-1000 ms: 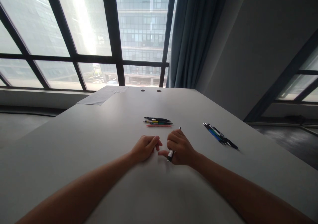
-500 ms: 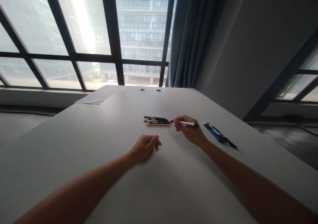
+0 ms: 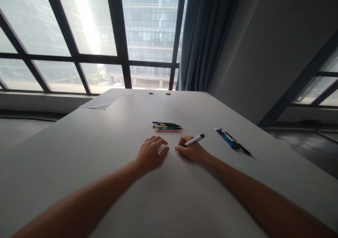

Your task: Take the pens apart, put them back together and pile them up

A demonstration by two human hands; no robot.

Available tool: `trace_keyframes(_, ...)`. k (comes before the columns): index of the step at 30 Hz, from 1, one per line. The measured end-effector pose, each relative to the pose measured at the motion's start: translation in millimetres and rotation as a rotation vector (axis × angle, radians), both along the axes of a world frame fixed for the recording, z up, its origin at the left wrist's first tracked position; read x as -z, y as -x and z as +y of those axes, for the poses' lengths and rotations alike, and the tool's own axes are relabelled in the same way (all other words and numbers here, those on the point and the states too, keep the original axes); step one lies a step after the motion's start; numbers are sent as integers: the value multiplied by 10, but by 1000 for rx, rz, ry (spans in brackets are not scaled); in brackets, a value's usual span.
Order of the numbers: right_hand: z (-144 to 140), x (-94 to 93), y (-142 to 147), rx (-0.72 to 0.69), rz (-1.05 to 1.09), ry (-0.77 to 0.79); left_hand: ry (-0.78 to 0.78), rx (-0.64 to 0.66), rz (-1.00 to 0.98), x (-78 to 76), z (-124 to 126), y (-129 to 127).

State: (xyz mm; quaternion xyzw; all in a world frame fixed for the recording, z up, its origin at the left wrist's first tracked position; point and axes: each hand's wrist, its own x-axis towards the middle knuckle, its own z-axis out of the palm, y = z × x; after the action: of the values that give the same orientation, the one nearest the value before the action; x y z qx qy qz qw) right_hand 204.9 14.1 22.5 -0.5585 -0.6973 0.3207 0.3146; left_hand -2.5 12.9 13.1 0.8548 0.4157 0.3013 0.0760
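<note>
Big grey table, long and wide. Sheets of paper lying flat at the far left corner, near the window. Two small round holes in the tabletop by the far edge. Small bunch of pens lying side by side in the middle, a pink one closest, black, yellow and green ones behind. Second bunch of pens off to the right, blue and black, pointing slantwise, well apart from the first bunch. Dark window bars crossing the glass. Tall building with many windows seen outside. Blue curtain hanging right of the window. Plain grey wall beside it.
</note>
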Motion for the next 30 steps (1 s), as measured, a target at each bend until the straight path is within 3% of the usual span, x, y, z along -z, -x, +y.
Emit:
trace_keyframes(7, 7, 18, 5, 26, -5, -23, 1, 41, 148, 42, 11, 18)
trace_keyframes(18, -35, 53, 41, 45, 135, -78, -43, 70, 70, 47, 25, 20)
trace_keyframes(20, -52, 60, 72, 45, 63, -205, -78, 139, 17, 19, 5, 18)
trace_keyframes(24, -92, 72, 140, 113, -209, -488, -226, 442, -19, -39, -74, -8)
trace_keyframes(27, -127, 65, 184, 151, -303, -535, -295, 569, 34, -57, -127, -33)
trace_keyframes(30, -159, 52, 222, 143, -352, -552, -282, 595, 94, -58, -141, -43)
